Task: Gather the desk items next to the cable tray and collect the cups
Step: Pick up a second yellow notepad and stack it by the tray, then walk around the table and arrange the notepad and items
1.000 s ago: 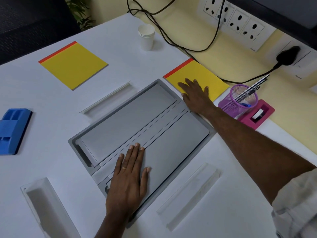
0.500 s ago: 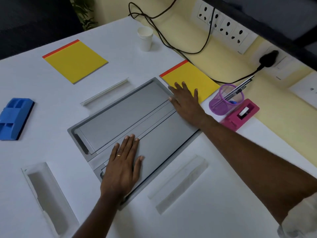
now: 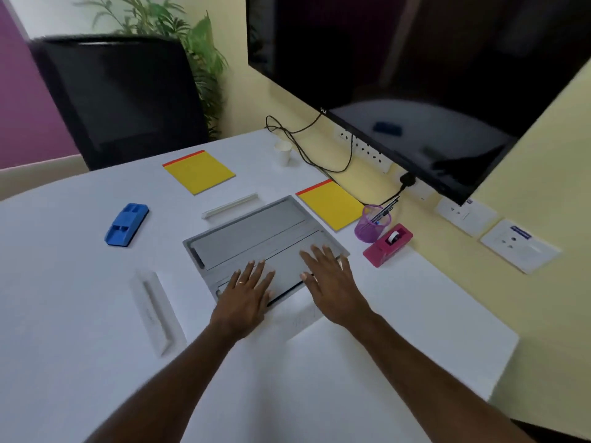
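Pen cup betw. notepad & tape dispenser

Both flat hands cover the near end of the grey metal cable tray; the white paper cups at one o'clock blur together, count unclear.

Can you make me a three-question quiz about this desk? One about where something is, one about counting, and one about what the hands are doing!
1. Where is the pink tape dispenser?
A. beside the purple pen cup
B. on the blue eraser
C. on the chair

2. How many yellow notepads are on the table?
A. one
B. two
C. four

3. What are the hands doing?
A. holding a cup
B. lying flat and open on the grey cable tray
C. writing

Answers: A, it sits just right of the pen cup. B, one notepad lies far back, another notepad near the wall. B, the left hand and right hand grip nothing.
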The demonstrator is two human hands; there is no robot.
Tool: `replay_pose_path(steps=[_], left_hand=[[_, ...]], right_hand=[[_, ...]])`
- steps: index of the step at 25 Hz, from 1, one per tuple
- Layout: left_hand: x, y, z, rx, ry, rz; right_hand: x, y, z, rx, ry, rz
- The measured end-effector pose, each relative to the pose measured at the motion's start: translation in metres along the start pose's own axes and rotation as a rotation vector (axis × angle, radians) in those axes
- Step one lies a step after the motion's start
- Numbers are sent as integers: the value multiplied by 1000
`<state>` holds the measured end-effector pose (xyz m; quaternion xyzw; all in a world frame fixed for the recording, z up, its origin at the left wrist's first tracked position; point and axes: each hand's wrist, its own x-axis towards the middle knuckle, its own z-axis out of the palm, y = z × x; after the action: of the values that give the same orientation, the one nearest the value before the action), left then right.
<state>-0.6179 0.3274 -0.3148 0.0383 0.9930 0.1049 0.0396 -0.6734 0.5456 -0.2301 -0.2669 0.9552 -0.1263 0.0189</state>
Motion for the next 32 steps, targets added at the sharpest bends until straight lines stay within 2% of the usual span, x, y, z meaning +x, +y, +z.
replay_pose_path(steps=[4, 9, 16, 24, 32], left_hand=[[-115, 11, -64, -5, 95, -41], [-270, -12, -150, 53, 183, -119], [-444, -47, -272, 175, 336, -307], [-602, -65, -283, 239, 484, -564], [-746, -84, -281, 260, 578, -790]], right_hand=[[-81, -74, -23, -2, 28, -22], [-172, -188, -41, 98, 97, -49], [-232, -358, -83, 186, 190, -214], [-265, -499, -88, 265, 210, -520], [-321, -614, -64, 311, 163, -721]])
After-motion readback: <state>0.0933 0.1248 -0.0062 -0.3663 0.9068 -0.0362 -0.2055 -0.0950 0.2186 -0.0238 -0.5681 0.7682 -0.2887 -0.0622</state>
